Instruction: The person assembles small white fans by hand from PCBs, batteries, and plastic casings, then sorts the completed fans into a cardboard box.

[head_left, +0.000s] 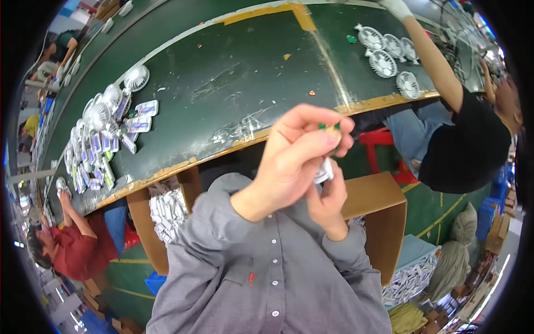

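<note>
At two o'clock from centre, the left hand [292, 153] pinches a small green part [332, 128], while near it, at six o'clock, the right hand [328, 204] grips a white piece [323, 172], its long axis unclear.

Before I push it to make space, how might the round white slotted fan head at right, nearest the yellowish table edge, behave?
The ribbed fan head looks stiff; lying flat, it should probably slide rather than roll; near the edge, it might fall.
</note>
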The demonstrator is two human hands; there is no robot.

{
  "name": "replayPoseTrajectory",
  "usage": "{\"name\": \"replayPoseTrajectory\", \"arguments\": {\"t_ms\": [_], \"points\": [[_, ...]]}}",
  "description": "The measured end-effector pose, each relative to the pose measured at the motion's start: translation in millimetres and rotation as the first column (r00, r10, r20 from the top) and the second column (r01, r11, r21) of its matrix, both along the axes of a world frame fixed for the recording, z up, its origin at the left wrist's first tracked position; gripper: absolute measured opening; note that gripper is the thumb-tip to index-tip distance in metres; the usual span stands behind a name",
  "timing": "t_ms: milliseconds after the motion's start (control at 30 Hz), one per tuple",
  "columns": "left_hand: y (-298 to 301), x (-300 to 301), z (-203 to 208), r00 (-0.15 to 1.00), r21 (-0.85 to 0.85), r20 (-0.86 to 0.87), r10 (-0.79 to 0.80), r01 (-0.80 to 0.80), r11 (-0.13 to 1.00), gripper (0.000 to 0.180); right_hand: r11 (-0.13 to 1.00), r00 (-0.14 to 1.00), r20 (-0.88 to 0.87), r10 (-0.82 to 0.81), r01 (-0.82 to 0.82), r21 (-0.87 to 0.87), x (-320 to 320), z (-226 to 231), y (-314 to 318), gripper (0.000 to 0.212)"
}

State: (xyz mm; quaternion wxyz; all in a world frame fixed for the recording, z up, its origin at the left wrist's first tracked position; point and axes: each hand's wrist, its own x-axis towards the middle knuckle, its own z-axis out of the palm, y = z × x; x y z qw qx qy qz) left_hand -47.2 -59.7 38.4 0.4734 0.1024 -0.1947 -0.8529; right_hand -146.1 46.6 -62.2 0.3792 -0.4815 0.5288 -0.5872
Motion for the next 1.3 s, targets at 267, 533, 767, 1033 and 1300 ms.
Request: {"name": "replayPoseTrajectory", "arguments": {"t_ms": [267,533,767,1033,1300], "points": [[-138,167,-55,-0.237,-0.792,0.198,0.951,0.532,0.298,0.069,0.987,0.616,0.786,0.056,-0.155,0.051,-29,15,-31,0.053],[-139,318,-125,-0.652,-0.295,0.251,0.715,0.652,0.698,0.060,0.993,0.814,0.576,-0.078,0.012,0.117,-98,-7,-87,0.045],[-128,275,-114,-0.352,-0.545,0.501,0.791,0.581,0.604,0.031,0.973,0.706,0.706,-0.058,-0.118,0.198,-151,-24,-155,0.046],[-114,311,-125,-0.506,-0.423,0.376,0.776,0.652,0.629,0.055,0.967,0.685,0.729,-0.003,-0.182,0.175,-133,-20,-169,0.048],[-119,292,-104,-0.358,-0.681,0.522,0.774,0.373,0.631,0.024,0.975,0.202,-0.954,-0.220,0.057,-0.213,-147,-37,-200,0.034]]}}
